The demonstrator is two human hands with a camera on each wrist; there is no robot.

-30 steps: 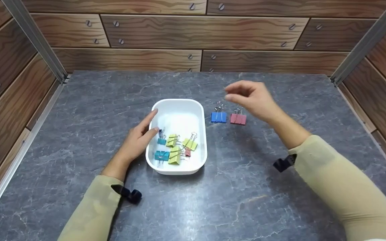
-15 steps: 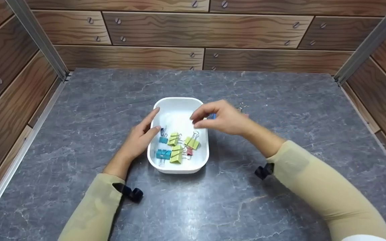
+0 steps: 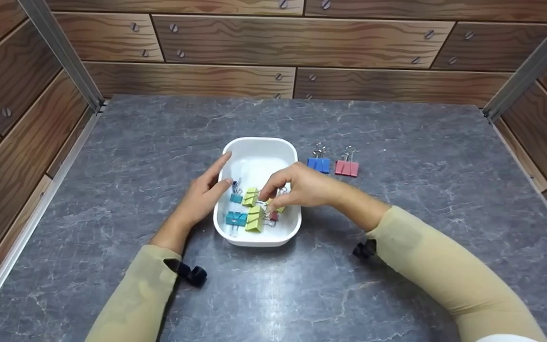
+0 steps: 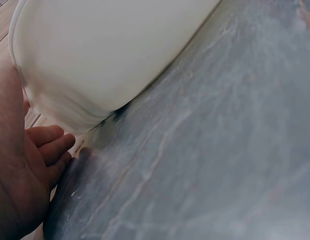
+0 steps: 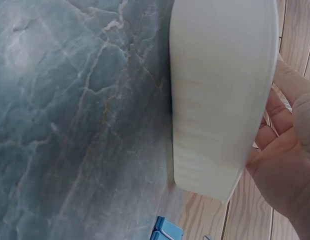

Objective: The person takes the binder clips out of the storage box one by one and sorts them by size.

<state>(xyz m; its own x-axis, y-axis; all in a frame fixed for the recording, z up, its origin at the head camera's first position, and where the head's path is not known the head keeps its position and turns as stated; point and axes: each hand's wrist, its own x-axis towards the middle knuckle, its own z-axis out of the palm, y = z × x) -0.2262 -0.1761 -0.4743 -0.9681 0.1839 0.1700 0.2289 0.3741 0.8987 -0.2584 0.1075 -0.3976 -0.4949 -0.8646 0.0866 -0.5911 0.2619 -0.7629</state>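
A white plastic tray (image 3: 258,241) holds several binder clips in its near half. My left hand (image 3: 202,197) rests on the tray's left rim, with thumb and index finger stretched over the edge. In the left wrist view its other fingers (image 4: 54,145) lie loosely bent beside the tray's outer wall. Over the right rim, my right hand (image 3: 304,186) reaches down into the tray, fingertips slightly apart among the clips. A yellow-green clip (image 3: 281,209) is partly hidden behind those fingers. Just below the thumb tip lies a small red clip (image 3: 274,216).
Also in the tray are a larger yellow-green clip (image 3: 254,219), another yellow-green clip (image 3: 250,196) and a teal clip (image 3: 236,218). Outside it, right of the far end, a blue clip (image 3: 318,165) and a pink clip (image 3: 347,167) stand side by side on the table.
My right hand has moved left and toward me, from above the blue and pink clips down into the tray. The left hand has kept its place on the rim.
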